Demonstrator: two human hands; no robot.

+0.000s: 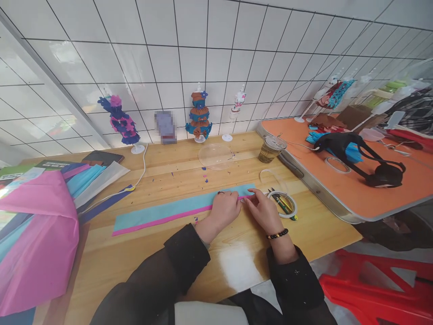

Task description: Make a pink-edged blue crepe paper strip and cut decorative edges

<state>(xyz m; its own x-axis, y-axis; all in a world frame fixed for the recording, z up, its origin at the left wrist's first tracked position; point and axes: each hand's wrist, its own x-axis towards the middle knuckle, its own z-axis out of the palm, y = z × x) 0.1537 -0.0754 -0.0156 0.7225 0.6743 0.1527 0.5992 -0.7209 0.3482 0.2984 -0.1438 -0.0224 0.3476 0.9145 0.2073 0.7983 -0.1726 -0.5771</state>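
Observation:
A long light blue strip [169, 207] of paper or thin cloth lies slantwise across the wooden table, with a pink band [162, 221] along its near edge. My left hand [225, 210] rests on the strip near its right end, fingers curled down onto the pink band. Just beside it, my right hand [264, 210] pinches the band's right end between thumb and forefinger. A small pale bit shows between the two hands; I cannot make out what it is. Right of my right hand lies a roll of white tape [295, 207], ringed around several pens or small tools.
Pink sheets [43, 253] and folded coloured sheets pile up at left. Behind stand dressed miniature stands [199, 117], a clear plastic disc [216, 156] and a lidded cup [269, 151]. An orange table [365, 198] with black headgear [358, 158] adjoins at right; a red stool [372, 284] stands below.

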